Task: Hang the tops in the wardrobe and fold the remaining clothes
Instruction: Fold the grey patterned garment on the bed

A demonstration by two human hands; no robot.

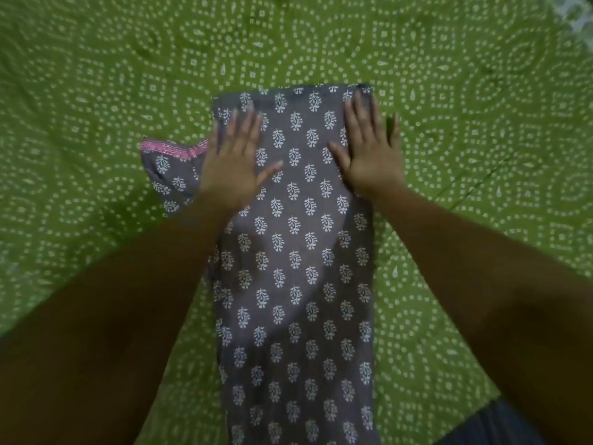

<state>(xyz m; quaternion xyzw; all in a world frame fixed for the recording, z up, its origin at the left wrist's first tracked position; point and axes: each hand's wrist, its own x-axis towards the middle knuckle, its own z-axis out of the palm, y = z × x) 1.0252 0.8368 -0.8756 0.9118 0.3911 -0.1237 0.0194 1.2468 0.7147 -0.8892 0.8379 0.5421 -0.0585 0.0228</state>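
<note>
A grey garment (295, 277) printed with white leaf sprigs lies folded into a long narrow strip down the middle of the view. A sleeve with a pink trim (170, 162) sticks out to its left near the far end. My left hand (236, 159) lies flat, fingers spread, on the strip's upper left part beside that sleeve. My right hand (369, 146) lies flat on the upper right part, with its fingers reaching the far right corner. Both palms press the cloth down.
The garment rests on a green bedsheet (465, 107) with a white dotted pattern that fills almost the whole view. A dark blue cloth (500, 425) shows at the bottom right. A pale patch (577, 11) shows at the top right corner.
</note>
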